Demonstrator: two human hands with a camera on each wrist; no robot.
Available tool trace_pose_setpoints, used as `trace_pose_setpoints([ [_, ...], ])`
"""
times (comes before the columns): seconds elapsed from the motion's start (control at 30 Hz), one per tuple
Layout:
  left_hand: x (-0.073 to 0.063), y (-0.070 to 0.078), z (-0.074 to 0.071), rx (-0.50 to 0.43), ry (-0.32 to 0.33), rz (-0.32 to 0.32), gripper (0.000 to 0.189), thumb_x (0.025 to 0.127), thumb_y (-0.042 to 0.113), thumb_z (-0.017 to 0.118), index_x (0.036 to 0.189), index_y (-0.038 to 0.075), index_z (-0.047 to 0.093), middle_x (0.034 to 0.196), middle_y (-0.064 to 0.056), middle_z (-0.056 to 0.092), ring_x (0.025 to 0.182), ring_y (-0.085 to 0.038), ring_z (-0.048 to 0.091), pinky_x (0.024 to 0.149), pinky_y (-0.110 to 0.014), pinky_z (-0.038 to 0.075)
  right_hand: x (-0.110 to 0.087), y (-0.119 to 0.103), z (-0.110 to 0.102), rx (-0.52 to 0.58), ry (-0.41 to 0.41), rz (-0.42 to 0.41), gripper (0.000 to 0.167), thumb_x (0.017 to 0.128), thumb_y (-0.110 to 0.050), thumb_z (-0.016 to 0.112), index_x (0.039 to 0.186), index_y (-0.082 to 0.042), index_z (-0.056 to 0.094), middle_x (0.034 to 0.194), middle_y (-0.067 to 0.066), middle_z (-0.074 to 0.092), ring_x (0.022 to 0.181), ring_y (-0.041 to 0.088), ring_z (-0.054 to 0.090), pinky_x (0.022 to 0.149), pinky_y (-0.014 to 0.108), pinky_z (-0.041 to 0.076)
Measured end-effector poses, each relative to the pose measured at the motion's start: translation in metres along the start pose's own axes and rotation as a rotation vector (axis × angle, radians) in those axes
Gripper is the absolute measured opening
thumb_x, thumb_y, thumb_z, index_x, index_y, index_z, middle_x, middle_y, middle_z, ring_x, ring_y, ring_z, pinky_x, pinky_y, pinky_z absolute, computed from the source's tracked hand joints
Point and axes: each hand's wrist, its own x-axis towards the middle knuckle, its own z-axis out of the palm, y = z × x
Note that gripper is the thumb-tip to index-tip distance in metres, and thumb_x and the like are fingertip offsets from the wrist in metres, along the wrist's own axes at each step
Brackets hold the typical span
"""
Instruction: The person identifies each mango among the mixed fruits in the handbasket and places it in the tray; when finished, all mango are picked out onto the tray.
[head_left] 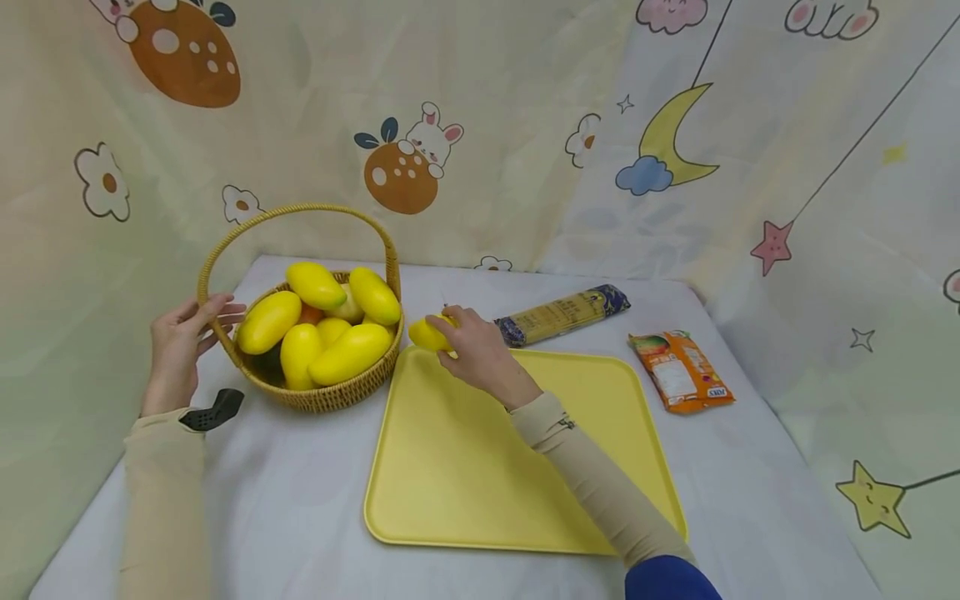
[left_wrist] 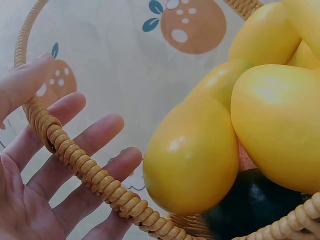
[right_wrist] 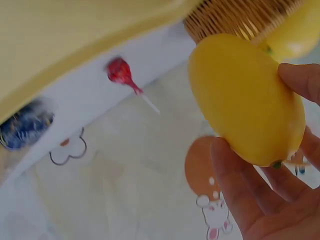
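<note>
In the head view, my right hand grips a yellow mango just over the far left corner of a yellow tray. The right wrist view shows thumb and fingers spread around this mango. A wicker basket at the left holds several mangoes and a dark green rounded item. My left hand is at the basket's left side, its fingers loosely extended behind the woven handle and its thumb on the near side.
A long noodle packet lies behind the tray, and an orange packet lies to its right. A red lollipop is on the white tablecloth beyond the tray. Patterned cloth hangs around the table.
</note>
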Motion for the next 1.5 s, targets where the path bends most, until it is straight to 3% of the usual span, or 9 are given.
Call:
trace_pose_setpoints([
  [0.13, 0.0, 0.0, 0.0, 0.005, 0.003, -0.004, 0.044, 0.083, 0.045, 0.07, 0.117, 0.016, 0.066, 0.091, 0.014, 0.072, 0.095, -0.004, 0.065, 0.095, -0.022, 0.043, -0.005, -0.008, 0.018, -0.044, -0.07, 0.003, 0.045, 0.086, -0.022, 0.07, 0.129, -0.017, 0.057, 0.122, 0.012, 0.058, 0.099, 0.026, 0.06, 0.059, 0.031, 0.053],
  [0.3, -0.001, 0.0, 0.001, 0.001, 0.016, -0.001, 0.046, 0.083, 0.045, 0.07, 0.117, 0.015, 0.066, 0.09, 0.013, 0.073, 0.093, -0.004, 0.066, 0.082, -0.017, 0.045, -0.009, -0.018, 0.037, -0.148, -0.08, -0.018, 0.041, 0.086, -0.021, 0.069, 0.126, -0.017, 0.058, 0.116, 0.011, 0.058, 0.094, 0.024, 0.059, 0.063, 0.031, 0.054],
  [0.47, -0.002, -0.001, 0.0, -0.007, 0.017, 0.005, 0.047, 0.083, 0.046, 0.07, 0.118, 0.014, 0.065, 0.09, 0.013, 0.073, 0.093, -0.006, 0.065, 0.076, -0.015, 0.045, -0.01, -0.029, 0.051, -0.241, -0.048, -0.064, 0.035, 0.091, -0.02, 0.064, 0.124, -0.017, 0.057, 0.112, 0.011, 0.056, 0.092, 0.023, 0.058, 0.058, 0.028, 0.053],
  [0.73, -0.001, -0.002, -0.001, -0.029, 0.009, 0.025, 0.044, 0.085, 0.041, 0.069, 0.118, 0.012, 0.066, 0.091, 0.011, 0.073, 0.092, -0.007, 0.066, 0.076, -0.015, 0.046, -0.015, -0.043, 0.063, -0.175, -0.158, -0.123, 0.048, 0.087, -0.03, 0.068, 0.129, -0.016, 0.051, 0.122, 0.013, 0.049, 0.103, 0.024, 0.049, 0.057, 0.024, 0.05],
  [1.1, -0.001, -0.002, 0.0, -0.01, 0.01, 0.02, 0.046, 0.085, 0.043, 0.069, 0.119, 0.012, 0.065, 0.091, 0.011, 0.073, 0.091, -0.005, 0.067, 0.077, -0.015, 0.045, -0.008, -0.039, 0.054, -0.125, -0.187, -0.045, 0.049, 0.088, -0.039, 0.066, 0.13, -0.016, 0.053, 0.124, 0.012, 0.05, 0.104, 0.023, 0.051, 0.06, 0.026, 0.052],
  [1.27, 0.0, -0.002, 0.002, -0.032, 0.002, 0.035, 0.039, 0.085, 0.04, 0.07, 0.114, 0.013, 0.068, 0.089, 0.01, 0.074, 0.089, -0.006, 0.067, 0.077, -0.016, 0.046, -0.002, -0.033, 0.047, -0.093, -0.173, -0.041, 0.054, 0.089, -0.042, 0.064, 0.135, -0.016, 0.052, 0.127, 0.012, 0.049, 0.105, 0.023, 0.054, 0.062, 0.027, 0.052],
  [1.5, -0.001, -0.002, 0.001, -0.025, -0.003, 0.033, 0.049, 0.086, 0.041, 0.069, 0.122, 0.008, 0.063, 0.089, 0.011, 0.073, 0.089, -0.004, 0.067, 0.076, -0.015, 0.045, 0.021, -0.028, 0.029, 0.052, -0.101, -0.058, 0.051, 0.089, -0.035, 0.067, 0.133, -0.013, 0.053, 0.127, 0.011, 0.05, 0.101, 0.022, 0.054, 0.059, 0.026, 0.049],
])
